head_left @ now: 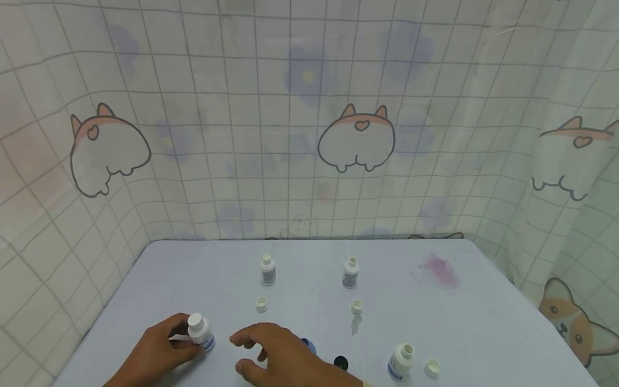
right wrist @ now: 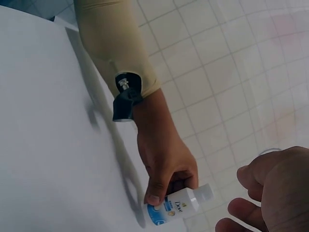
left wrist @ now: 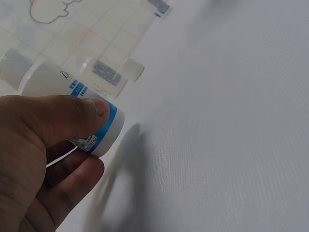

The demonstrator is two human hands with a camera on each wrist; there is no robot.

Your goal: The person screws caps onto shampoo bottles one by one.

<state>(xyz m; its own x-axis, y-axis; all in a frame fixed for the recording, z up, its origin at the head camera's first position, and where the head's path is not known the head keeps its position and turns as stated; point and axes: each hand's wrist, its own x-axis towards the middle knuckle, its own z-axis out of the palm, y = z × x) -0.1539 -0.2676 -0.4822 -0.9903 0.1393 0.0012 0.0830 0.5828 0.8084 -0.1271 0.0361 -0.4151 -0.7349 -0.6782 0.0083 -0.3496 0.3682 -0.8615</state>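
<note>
My left hand (head_left: pixel 162 346) grips a small white bottle (head_left: pixel 200 330) with a blue band, its thumb across the lower label in the left wrist view. The bottle wears a white cap (right wrist: pixel 203 192), and "Dove" reads on its label in the right wrist view. To its right my right hand (head_left: pixel 280 355) hovers over the table with relaxed, slightly bent fingers and holds nothing. Behind that hand a blue object (head_left: pixel 309 346) with a dark opening is mostly hidden. A black cap (head_left: pixel 340 363) lies close to the right wrist.
Two white bottles (head_left: pixel 268 271) (head_left: pixel 350 273) stand uncapped at the back, each with a white cap (head_left: pixel 261 305) (head_left: pixel 357 307) in front. At front right is another open bottle (head_left: pixel 401 362) beside its cap (head_left: pixel 432 367). A pink stain (head_left: pixel 441 270) marks the white table; a patterned curtain (head_left: pixel 290 134) surrounds it.
</note>
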